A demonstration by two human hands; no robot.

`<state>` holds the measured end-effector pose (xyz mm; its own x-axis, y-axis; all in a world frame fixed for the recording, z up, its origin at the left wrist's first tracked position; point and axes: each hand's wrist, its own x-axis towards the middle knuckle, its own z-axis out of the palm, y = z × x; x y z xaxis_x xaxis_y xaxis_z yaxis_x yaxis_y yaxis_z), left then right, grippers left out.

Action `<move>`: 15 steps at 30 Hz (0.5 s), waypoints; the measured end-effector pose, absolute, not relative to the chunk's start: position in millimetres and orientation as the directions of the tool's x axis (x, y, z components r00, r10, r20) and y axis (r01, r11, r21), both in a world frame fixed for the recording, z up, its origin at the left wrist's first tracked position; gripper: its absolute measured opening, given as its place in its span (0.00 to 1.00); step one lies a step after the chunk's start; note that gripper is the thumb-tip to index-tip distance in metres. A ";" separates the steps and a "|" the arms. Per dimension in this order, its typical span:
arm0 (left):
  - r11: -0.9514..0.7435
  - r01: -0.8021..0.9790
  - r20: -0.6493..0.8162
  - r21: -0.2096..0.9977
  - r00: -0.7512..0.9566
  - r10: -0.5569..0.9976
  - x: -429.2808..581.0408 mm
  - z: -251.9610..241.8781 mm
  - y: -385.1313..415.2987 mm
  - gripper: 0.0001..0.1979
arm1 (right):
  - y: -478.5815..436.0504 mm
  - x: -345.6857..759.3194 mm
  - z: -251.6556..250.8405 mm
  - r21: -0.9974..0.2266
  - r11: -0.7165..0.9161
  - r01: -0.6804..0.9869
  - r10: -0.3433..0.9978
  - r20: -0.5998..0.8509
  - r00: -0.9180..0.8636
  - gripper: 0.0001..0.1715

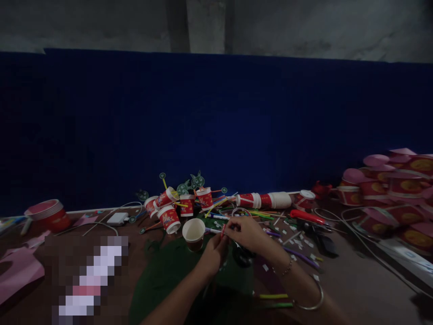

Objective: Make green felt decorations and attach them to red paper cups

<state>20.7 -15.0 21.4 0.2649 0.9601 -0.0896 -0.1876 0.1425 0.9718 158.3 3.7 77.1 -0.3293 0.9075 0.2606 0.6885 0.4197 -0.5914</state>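
Observation:
My left hand (216, 250) and my right hand (248, 232) meet over the table, closed fingertip to fingertip. Between them shows a small red piece (223, 229), too small to name, pinched at the fingers. Just left of the hands a paper cup (194, 243) stands upright, its open white mouth facing me. Dark green paper (162, 275) lies under my left forearm. A white marker-like stick (213, 230) shows behind my left fingers. Below my right hand is a black rounded object (242, 256), partly covered.
Red paper cups with straws and green cut-outs (169, 219) lie behind. Stacked cups (275, 200), coloured straws (301, 257), paper scraps and a red-handled tool (309, 217) are to the right. Pink-topped red cups (382, 189) pile at far right. Nested red cups (50, 216) stand left.

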 end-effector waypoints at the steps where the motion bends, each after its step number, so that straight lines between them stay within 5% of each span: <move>1: 0.129 -0.167 -0.082 0.978 0.262 0.962 20.6 21.4 -15.0 0.24 | 3.0 157.9 78.0 -0.578 0.416 0.702 0.910 0.260 -0.324 0.10; 15: -0.037 -0.004 0.037 0.999 0.280 0.959 16.7 22.8 -18.4 0.23 | -4.9 153.4 93.4 -0.446 0.246 0.861 0.969 0.135 -0.207 0.18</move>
<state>16.7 -18.4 22.8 0.2795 0.9594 0.0371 -0.0043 -0.0374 0.9993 153.4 -4.9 93.4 -0.2068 0.9690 0.1349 0.8606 0.2457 -0.4460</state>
